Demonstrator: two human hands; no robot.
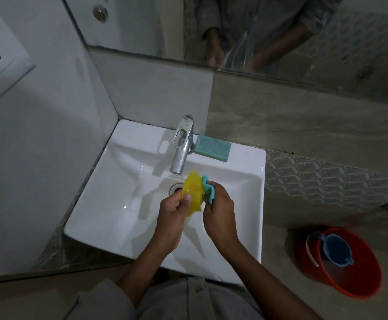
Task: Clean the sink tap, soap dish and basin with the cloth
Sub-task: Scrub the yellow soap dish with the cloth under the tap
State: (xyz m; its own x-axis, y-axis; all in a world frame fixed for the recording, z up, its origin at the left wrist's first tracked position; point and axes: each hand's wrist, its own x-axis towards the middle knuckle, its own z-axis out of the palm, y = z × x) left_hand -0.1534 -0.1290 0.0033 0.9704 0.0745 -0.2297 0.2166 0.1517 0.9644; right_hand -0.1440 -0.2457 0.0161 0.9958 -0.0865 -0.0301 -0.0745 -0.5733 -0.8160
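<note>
glossy white ceramic basin [234, 162], shiny metal tap [181, 146], translucent plastic soap dish [194, 192]

White basin [123, 218] carries a chrome tap [181, 148] and teal soap bar [212, 148] on its back ledge

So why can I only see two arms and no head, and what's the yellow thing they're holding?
The camera sits on the person's head and looks down, so you see only their arms. The left hand holds a yellow soap dish over the white basin. The right hand holds a teal cloth against the dish to wipe it. Behind them stands the shiny tap, and a green bar of soap lies on the basin's edge beside it. On the floor to the right is an orange bucket with a blue mug inside.
</note>
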